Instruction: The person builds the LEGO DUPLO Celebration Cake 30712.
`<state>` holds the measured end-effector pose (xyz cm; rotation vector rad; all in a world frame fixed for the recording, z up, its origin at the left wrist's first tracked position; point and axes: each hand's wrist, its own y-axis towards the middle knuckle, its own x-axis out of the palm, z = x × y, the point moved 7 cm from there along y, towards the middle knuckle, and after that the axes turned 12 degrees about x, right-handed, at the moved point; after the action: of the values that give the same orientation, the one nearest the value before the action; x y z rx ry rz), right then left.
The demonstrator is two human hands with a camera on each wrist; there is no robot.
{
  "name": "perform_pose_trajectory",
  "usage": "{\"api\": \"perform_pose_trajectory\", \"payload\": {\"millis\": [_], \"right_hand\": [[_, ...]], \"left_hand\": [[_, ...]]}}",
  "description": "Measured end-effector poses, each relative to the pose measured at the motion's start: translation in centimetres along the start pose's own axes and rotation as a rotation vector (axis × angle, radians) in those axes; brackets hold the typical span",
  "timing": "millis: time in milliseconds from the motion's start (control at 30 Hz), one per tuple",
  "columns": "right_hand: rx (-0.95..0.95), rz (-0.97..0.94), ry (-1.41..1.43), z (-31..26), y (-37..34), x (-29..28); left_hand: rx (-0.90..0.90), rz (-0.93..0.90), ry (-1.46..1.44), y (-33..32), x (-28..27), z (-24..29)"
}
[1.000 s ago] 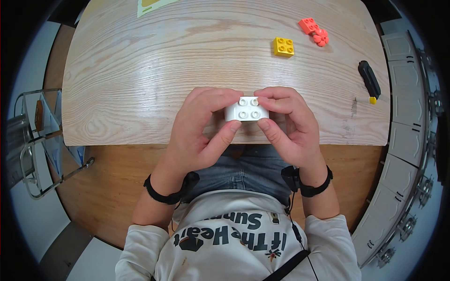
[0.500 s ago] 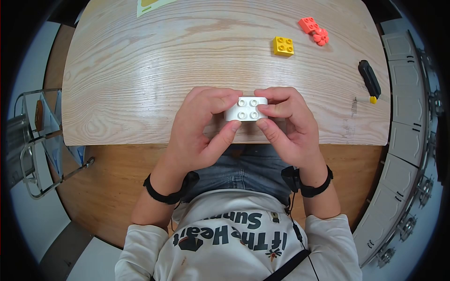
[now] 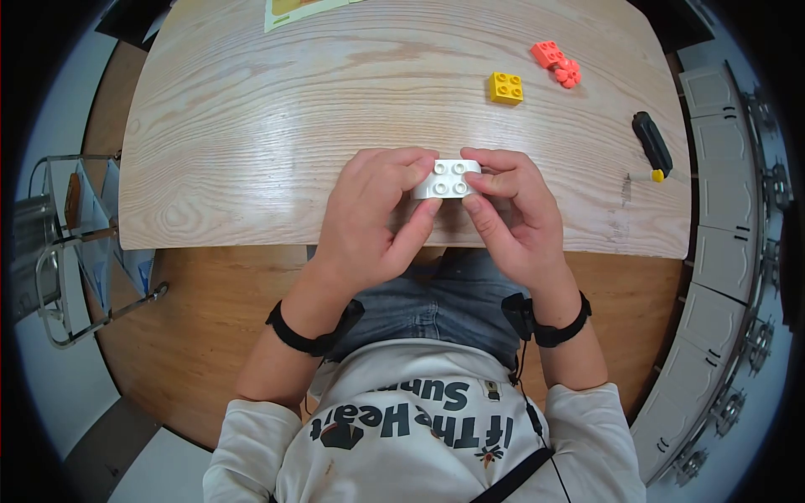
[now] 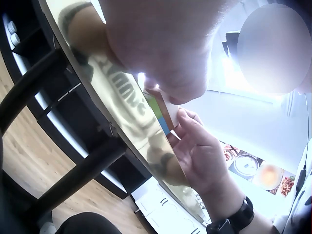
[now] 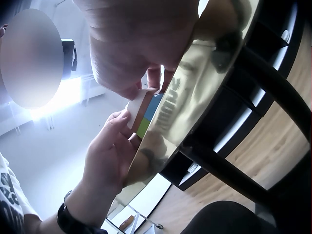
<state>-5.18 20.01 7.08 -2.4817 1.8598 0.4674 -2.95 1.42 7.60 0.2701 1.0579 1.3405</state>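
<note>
I have the white block (image 3: 451,178) between both hands, close to the middle of the tabletop's (image 3: 235,168) near edge, studs facing up. From the wrist views it caps a small stack: a brown layer (image 5: 141,112) directly beneath it, then a green block (image 5: 143,127) toward the left end and a blue block (image 5: 155,105) toward the right. The stack seems to stand on the tabletop, though I can't confirm that its underside is fully seated.

My left hand (image 3: 369,205) pinches the left end, thumb on the near side and fingers curled over the far side; my right hand (image 3: 521,210) mirrors it at the right end. The fingers of each are parted only as far as the block's width.

I read the step in hand as squaring up and pressing these layers together. The next move, as I judge it, calls for even downward pressure at both ends, then an easy release so nothing tips or twists.

Beyond the hands, toward the far right corner, sits a yellow block (image 3: 506,88), well apart from the stack; further toward that corner a red block (image 3: 547,54) lies with a red flower (image 3: 568,73) against it. A black object (image 3: 652,142) lies by the right edge, and a sheet of paper (image 3: 306,12) at the far edge, left of centre.
</note>
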Motion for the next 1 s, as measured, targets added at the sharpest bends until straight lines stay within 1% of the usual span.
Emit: {"api": "perform_pose_trajectory", "payload": {"millis": [67, 167, 267, 333, 400, 433, 467, 500, 533, 567, 633, 667, 767, 1000], "right_hand": [[-0.058, 0.016, -0.076, -0.3, -0.1, 0.1], [-0.137, 0.055, -0.375, -2.7, -0.6, 0.1], [-0.273, 0.135, -0.466, -5.7, -1.1, -0.5], [-0.355, 0.167, -0.46, -7.6, -1.4, -0.9], [-0.369, 0.166, -0.496, -8.3, -1.6, -0.6], [-0.377, 0.166, -0.514, -8.7, -1.8, -0.5], [-0.339, 0.14, -0.562, -8.6, -2.0, 0.2], [-0.269, 0.073, -0.679, -7.6, -1.8, 1.4], [-0.206, 0.0, -0.8, -6.5, -1.6, 2.6], [-0.058, -0.095, -0.785, -3.8, -1.4, 3.9], [-0.106, -0.04, -0.64, -3.1, -1.5, 4.1], [-0.122, -0.042, -0.657, -3.4, -1.2, 4.1], [-0.124, -0.057, -0.675, -4.2, -1.6, 4.1], [-0.068, -0.056, -0.63, -4.2, -2.2, 4.3]], "left_hand": [[-0.002, 0.003, 0.031, 0.0, -0.1, 0.3], [-0.01, 0.026, 0.087, 0.0, -0.8, 1.1], [0.044, 0.091, 0.131, 0.9, -2.8, 3.0], [0.102, 0.127, 0.141, 1.5, -4.0, 4.9], [0.182, 0.185, 0.155, 1.9, -4.3, 6.1], [0.153, 0.124, 0.185, 2.0, -3.7, 6.2], [0.126, 0.062, 0.216, 2.0, -3.1, 6.2], [0.101, -0.001, 0.248, 2.0, -2.5, 6.3], [0.005, -0.166, 0.325, 1.1, -0.8, 5.3], [-0.092, -0.332, 0.401, -0.1, 0.5, 4.2], [-0.143, -0.277, 0.306, -1.5, 0.9, 3.4], [-0.169, -0.249, 0.259, -1.8, 0.9, 2.9], [-0.148, -0.2, 0.281, -1.7, 0.8, 2.9], [-0.165, -0.192, 0.247, -2.0, 0.9, 3.2]]}}
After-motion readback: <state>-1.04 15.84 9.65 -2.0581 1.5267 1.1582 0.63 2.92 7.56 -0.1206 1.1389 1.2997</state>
